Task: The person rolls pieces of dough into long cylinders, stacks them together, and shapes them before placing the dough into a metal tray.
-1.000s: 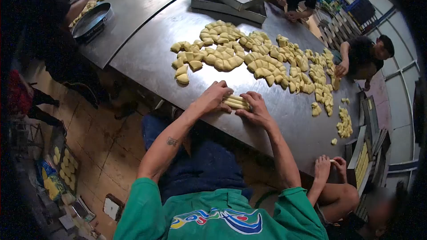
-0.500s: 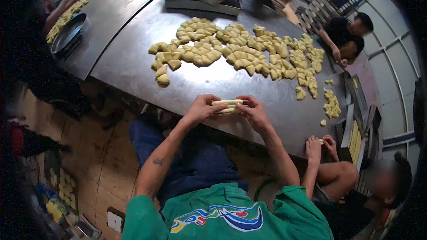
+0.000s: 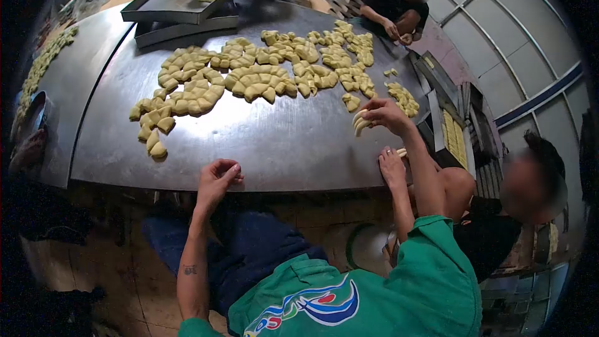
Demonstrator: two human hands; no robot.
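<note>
My right hand is raised over the right part of the metal table, its fingers closed on a small bundle of pale dough strips that hang curved from the fingertips. My left hand rests at the table's front edge with the fingers loosely curled in, and nothing shows in it. Beyond both hands, cut pieces of yellow dough lie in clusters across the metal table. A few loose dough pieces lie closest to my left hand.
A co-worker's hand with dough strips is just below my right hand. Trays holding dough strips stand at the right edge. Stacked metal trays sit at the back left, where another person's hands work. Another person sits at the far right.
My hands have parted: the right carried the dough strips to the right and forward, while the left let go and stayed by the table edge. The view has turned right.
</note>
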